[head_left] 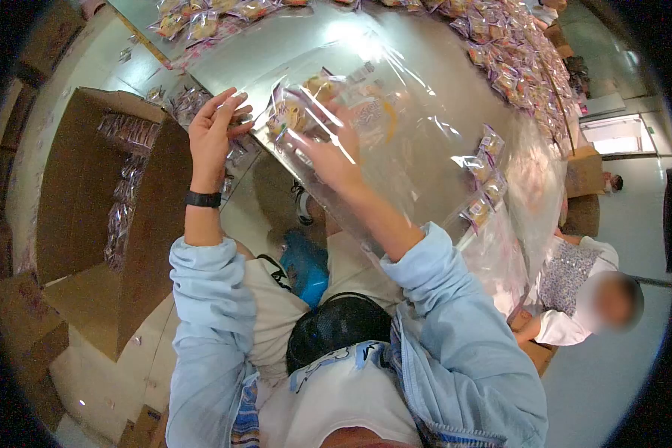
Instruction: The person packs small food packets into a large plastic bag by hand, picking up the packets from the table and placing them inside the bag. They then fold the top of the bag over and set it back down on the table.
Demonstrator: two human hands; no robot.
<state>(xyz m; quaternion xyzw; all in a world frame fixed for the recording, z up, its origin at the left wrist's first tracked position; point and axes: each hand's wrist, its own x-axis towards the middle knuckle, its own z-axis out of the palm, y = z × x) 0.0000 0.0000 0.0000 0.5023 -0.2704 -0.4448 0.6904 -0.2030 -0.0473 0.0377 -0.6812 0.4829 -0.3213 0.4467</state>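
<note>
A large clear plastic bag (418, 149) lies across the metal tabletop, with printing on it. Under its film my right hand (336, 153) has its thumb and fingers around several small snack packets (295, 112), which have purple and yellow wrappers. The film covers part of my right forearm too. My left hand (215, 134), with a black watch on the wrist, is raised at the table's left edge beside the packets. Its fingers are bent but apart, and nothing shows clearly between them.
An open cardboard box (145, 246) holding rows of packets stands on the floor at left. Heaped packets (500, 67) line the table's far and right sides. A few packets (485, 183) lie near the right edge. A co-worker (567, 280) sits at right.
</note>
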